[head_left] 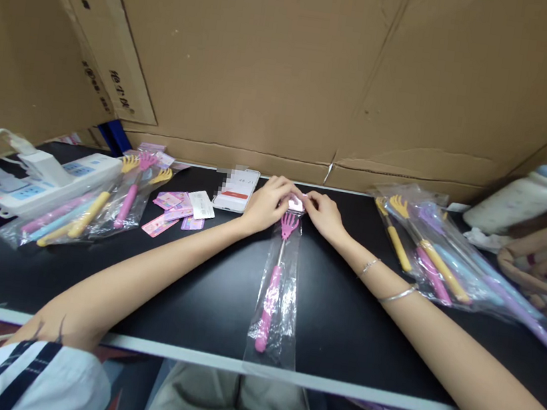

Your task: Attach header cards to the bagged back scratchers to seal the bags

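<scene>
Both hands met at the far end of the clear bag (277, 299): the left hand (268, 203) and the right hand (321, 214) had their fingertips pinched together on a small pink card (296, 203) at the bag's top edge. Inside the bag lay a pink back scratcher (273, 285), claw end far, handle pointing near, right down the middle of the black table (192, 288). Just left of the left hand sat a white phone (236, 189), and beside it a scatter of loose pink cards (175, 209). Further left lay a pile of bagged scratchers (97, 205) against a white power strip (50, 179). Off to the right, another heap of bagged scratchers (428, 256). Cardboard (292, 66) walled the far side.
</scene>
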Tool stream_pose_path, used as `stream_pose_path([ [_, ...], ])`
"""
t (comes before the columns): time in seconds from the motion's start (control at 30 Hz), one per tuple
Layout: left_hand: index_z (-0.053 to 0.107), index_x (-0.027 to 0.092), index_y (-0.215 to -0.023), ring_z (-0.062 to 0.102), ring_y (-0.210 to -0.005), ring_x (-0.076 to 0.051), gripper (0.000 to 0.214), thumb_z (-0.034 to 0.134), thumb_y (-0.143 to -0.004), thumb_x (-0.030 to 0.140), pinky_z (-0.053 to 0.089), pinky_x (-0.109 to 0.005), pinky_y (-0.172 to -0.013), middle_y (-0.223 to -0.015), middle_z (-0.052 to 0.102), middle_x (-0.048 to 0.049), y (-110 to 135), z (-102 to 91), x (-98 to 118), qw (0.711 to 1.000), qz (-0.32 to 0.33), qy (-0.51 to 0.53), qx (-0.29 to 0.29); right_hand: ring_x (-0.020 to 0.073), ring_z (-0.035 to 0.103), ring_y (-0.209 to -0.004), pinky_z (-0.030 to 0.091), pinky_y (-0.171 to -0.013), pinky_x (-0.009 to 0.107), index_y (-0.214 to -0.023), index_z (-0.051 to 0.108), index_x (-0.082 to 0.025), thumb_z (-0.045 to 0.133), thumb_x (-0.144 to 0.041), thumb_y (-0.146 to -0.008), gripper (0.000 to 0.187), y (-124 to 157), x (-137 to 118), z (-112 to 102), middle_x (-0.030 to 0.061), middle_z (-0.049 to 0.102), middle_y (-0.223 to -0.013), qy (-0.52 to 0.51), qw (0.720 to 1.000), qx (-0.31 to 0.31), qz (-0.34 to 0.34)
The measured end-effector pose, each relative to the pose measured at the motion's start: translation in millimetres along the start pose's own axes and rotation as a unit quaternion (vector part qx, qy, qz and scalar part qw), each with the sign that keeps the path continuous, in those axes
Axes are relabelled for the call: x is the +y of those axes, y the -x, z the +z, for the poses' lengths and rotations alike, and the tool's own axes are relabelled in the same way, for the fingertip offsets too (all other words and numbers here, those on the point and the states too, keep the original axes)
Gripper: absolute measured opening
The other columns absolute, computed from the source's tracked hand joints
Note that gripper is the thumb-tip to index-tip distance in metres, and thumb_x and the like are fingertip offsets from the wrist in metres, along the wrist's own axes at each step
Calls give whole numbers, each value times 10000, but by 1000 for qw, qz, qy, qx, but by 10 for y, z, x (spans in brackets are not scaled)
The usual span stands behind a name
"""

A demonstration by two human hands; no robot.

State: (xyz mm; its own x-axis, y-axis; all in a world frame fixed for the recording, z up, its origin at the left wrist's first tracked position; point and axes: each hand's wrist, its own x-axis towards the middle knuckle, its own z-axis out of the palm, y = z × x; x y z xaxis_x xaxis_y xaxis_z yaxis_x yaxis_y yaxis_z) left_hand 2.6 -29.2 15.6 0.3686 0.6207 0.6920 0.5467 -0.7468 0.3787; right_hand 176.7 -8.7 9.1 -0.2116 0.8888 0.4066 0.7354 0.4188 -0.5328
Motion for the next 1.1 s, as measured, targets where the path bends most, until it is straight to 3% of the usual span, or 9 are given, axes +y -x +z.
stream_pose_path([
  [0.2,626,179,-962,505,-952,-197,281,383,-833,124,413,-311,-818,-1007,623,-72,0,4,102,971,138,-139,-136,162,548,-667,311,-577,252,-765,617,-224,498,-409,-812,225,32,-51,-49,11,630,-669,63,995,-15,76],
  [0.43,608,203,-1003,531,-948,-179,277,374,-864,154,395,-277,-762,-955,634,-58,21,-33,136,933,220,-219,-183,158,566,-663,297,-542,245,-790,603,-232,445,-403,-847,240,22,-80,-54,14,653,-720,71,992,-19,99],
  [0.6,602,222,-990,545,-846,-135,285,329,-915,192,380,-250,-714,-882,644,-35,160,-232,249,914,275,-215,-209,159,572,-674,302,-544,237,-809,618,-235,430,-364,-860,234,-8,-22,-27,14,660,-741,71,994,-9,88],
  [0.83,584,232,-1062,562,-871,-114,275,364,-910,170,397,-231,-698,-958,655,-23,475,-612,359,908,273,-206,-242,170,578,-702,310,-567,243,-796,628,-237,414,-354,-868,254,-17,15,-21,15,670,-770,58,994,-18,89],
  [1.1,539,270,-1193,575,-959,-117,331,363,-920,205,438,-225,-779,-1147,615,-26,562,-637,327,925,210,-177,-263,168,559,-698,309,-599,254,-765,621,-231,412,-332,-866,253,-16,-2,-6,12,652,-728,67,995,-51,44],
])
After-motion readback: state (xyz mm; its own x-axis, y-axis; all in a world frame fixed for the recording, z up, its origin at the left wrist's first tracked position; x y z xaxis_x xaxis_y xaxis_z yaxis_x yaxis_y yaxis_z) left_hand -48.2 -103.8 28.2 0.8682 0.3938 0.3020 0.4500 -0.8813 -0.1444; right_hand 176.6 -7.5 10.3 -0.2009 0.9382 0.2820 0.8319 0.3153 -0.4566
